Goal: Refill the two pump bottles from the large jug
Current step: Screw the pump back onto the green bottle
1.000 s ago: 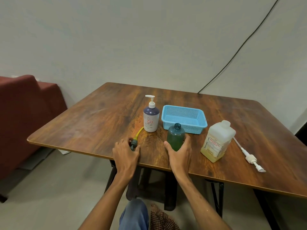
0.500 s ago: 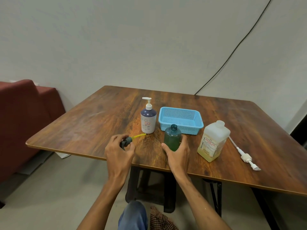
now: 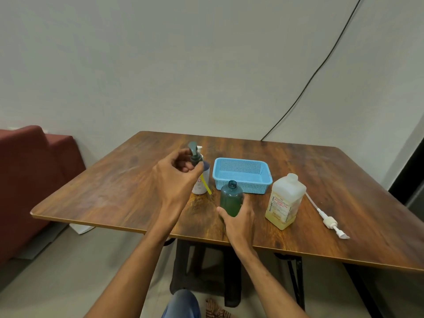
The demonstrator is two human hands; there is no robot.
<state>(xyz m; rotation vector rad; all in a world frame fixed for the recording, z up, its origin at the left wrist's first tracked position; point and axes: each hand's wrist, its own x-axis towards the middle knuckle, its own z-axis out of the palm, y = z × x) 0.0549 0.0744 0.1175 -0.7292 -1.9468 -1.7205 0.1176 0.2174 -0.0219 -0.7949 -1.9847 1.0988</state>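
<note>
Pinching the pump [image 3: 195,157] in our left hand [image 3: 176,180], tube [image 3: 205,185] slanting down-right, we hold it up-left of the green bottle [image 3: 230,198] our right hand [image 3: 239,218] grips.

Bare table [image 3: 110,191] spreads left; basket [image 3: 257,187] and jug [image 3: 286,198] block the right.

The basket [image 3: 243,188] sits mid-way across the table [image 3: 114,196]. Just before it stands the open bottle [image 3: 230,198], with the right hand [image 3: 238,219] around its near side. Left of the basket stands the pump bottle [image 3: 203,182], partly behind the left hand [image 3: 177,177], which holds a pump head [image 3: 195,156] above the table. Right of the open bottle stands the jug [image 3: 285,200], and a loose pump [image 3: 330,220] lies on the table to its right.
</note>
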